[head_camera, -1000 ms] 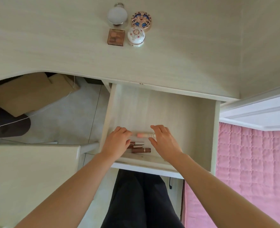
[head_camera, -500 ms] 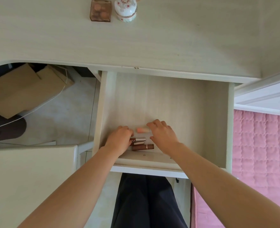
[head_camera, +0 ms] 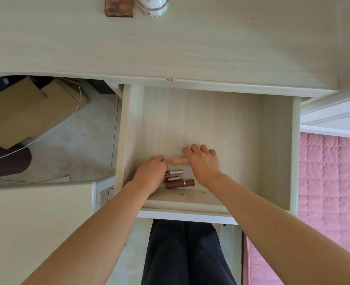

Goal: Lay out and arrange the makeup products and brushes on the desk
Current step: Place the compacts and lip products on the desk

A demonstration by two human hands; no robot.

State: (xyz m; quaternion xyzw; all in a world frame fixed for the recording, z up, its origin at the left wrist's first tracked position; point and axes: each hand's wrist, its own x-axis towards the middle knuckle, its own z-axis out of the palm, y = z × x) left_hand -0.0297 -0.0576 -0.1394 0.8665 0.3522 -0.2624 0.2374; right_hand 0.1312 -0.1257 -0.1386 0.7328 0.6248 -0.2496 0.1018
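- The open drawer stuck out at 6 o'clock from the desk. 4 small makeup tubes lay flat near its front wall.
- The peach tube lay at 12 o'clock of the other 3. Next came 2 silver-capped tubes, then the brown tube, close side by side.
- The right hand sat at 3 o'clock of the peach tube. Its fingers were curled over the tube's right end and seemed to pinch it.
- The left hand sat at 9 o'clock of the tubes. Its fingers were curled over their left ends. Those ends were hidden, so I cannot tell if it held any.
- The tubes looked light, hard, smooth and round. They would likely roll and slip.
- A good hold would be on the middle of a tube, thumb on 1 side and fingers on the other. A cap might pull off.
- A brown palette and a white jar stood on the desk at 12 o'clock, well apart from the drawer.
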